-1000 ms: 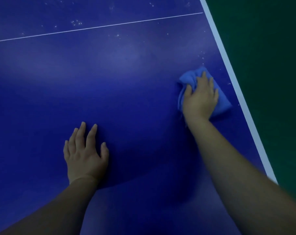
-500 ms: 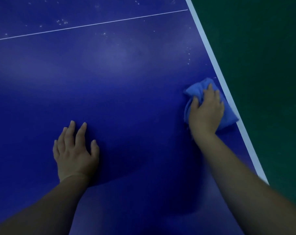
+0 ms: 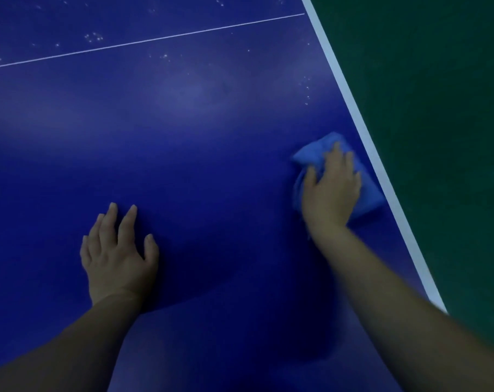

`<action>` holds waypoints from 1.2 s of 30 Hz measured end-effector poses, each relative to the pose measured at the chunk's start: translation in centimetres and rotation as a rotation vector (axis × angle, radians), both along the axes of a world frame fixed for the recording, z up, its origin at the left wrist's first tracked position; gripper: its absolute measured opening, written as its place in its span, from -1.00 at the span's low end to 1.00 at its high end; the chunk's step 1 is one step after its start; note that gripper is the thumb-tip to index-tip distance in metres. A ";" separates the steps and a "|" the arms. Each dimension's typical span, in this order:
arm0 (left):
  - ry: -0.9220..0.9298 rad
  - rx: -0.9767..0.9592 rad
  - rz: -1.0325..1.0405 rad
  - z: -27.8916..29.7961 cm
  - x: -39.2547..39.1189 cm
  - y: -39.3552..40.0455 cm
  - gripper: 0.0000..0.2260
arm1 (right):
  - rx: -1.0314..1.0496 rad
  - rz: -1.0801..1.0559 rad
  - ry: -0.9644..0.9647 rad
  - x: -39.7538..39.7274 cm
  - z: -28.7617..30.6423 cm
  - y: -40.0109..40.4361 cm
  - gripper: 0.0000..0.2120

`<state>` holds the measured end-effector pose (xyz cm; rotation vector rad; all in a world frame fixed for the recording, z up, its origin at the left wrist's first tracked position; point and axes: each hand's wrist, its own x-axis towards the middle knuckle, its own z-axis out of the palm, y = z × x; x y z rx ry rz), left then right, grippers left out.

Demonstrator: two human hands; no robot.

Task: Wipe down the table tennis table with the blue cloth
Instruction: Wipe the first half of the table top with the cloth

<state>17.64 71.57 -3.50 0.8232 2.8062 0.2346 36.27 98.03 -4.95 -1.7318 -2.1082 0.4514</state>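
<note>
- Dim light is falling on a dark blue table tennis tabletop (image 3: 200,154), bordered by a white edge line (image 3: 362,123) with green floor (image 3: 438,137) beyond.
- The blue cloth (image 3: 367,190), bunched just inside that line, is being pressed flat under the right hand (image 3: 329,188), fingers spread over it.
- The left hand (image 3: 118,253) is being rested open on the tabletop, holding nothing, as a brace.
- White specks (image 3: 306,89) farther along are being left; overlapping strokes with even pressure are advised.

Soft crumpled blue cloth (image 3: 366,190), smooth faintly glossy speckled table (image 3: 183,137)
</note>
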 end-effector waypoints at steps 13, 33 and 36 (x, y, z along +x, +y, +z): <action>0.024 0.018 0.003 -0.5 -0.1 -0.2 -0.42 | 0.014 0.091 -0.050 -1.2 0.0 -2.1 -0.53; 0.047 0.070 -0.016 -1.3 -0.3 -0.7 -0.43 | -0.057 1.033 -0.094 2.1 0.8 -13.8 -0.61; 0.050 0.075 -0.021 -1.2 -0.3 -0.7 -0.44 | -0.082 0.910 -0.111 6.2 0.8 -10.9 -0.61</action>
